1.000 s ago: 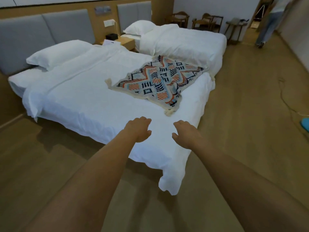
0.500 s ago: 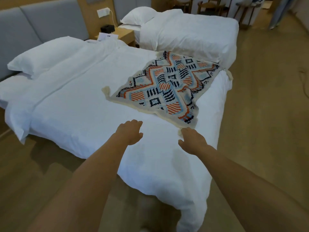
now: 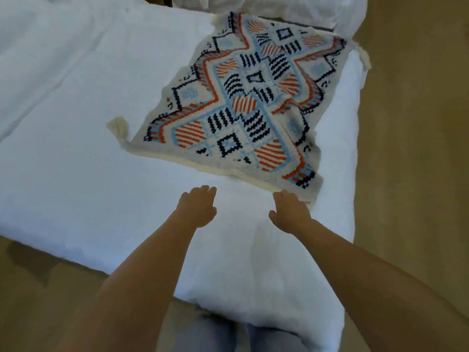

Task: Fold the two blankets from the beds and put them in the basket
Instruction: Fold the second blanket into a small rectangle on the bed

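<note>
Head view, wide-angle, looking down over the foot of the bed (image 3: 76,174). We are reaching fwd w/ both arms toward the patterned blanket (image 3: 243,102), which is lying flat and unfolded on the white bedding, turned diamond-wise so one corner is pointing at us and its right side is running along the bed's edge by the floor (image 3: 406,174).

Left hand (image 3: 196,208): released, fingers loosely extended, holding nothing, hovering over bare sheet just short of the blanket's cream hem (image 3: 210,171). Right hand (image 3: 291,212): also released, thumb spread, fingertips arriving at the near corner and apparently touching the hem; no pinch is showing yet. We are judging that the hands are spreading apart like this to take the near edge at two pts, so the cloth can be lifted and halved evenly. A tassel (image 3: 118,125) is marking the left corner, well apart from either hand.

Basket and 2nd blanket: not in view. Task is only beginning, nothing folded so far.

Vs. 0.5 s ago: we are standing closer and looking down more steeply, so headboard, pillows and nightstand are dropping out of frame. Both hands are advancing; the right one was short of the corner, now it is at it. Blanket itself is lying undisturbed.
</note>
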`<state>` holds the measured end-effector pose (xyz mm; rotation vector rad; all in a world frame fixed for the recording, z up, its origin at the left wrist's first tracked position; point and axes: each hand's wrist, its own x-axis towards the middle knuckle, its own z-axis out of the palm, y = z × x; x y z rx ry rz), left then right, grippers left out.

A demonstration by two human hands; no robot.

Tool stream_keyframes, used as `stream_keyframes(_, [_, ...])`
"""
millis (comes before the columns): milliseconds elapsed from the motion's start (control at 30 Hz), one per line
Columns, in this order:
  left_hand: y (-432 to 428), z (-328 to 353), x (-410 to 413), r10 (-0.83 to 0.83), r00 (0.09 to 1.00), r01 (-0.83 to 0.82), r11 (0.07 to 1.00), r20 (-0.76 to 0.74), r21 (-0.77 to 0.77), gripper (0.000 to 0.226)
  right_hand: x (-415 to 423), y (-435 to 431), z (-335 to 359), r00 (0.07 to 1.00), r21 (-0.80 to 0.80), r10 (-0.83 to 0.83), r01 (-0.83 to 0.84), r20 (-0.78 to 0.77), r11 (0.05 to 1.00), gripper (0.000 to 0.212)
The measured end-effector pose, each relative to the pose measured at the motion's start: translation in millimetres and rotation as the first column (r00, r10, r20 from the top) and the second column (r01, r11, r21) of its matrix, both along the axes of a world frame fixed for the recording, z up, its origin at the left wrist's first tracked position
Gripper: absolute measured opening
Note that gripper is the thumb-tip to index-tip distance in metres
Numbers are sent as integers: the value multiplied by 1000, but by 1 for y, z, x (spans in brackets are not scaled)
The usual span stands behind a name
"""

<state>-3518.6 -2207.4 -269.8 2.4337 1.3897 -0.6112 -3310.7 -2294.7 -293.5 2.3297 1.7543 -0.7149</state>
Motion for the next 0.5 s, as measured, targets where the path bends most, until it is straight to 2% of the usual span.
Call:
stream_keyframes(133, [44,-38,0,-61,997,63,995,38,-73,56,-25,43,-21,999,-31,-27,27,-17,999,45])
stream_keyframes(267, [98,-78,-22,-80,996,81,996,31,-40,60,-59,89,-49,995,-58,-99,97,-25,994,55])
stream_keyframes(500, [199,-126,-124,-9,987,17,999,-162,48,73,-144,184,-97,1000,-17,25,-25,-20,1000,64])
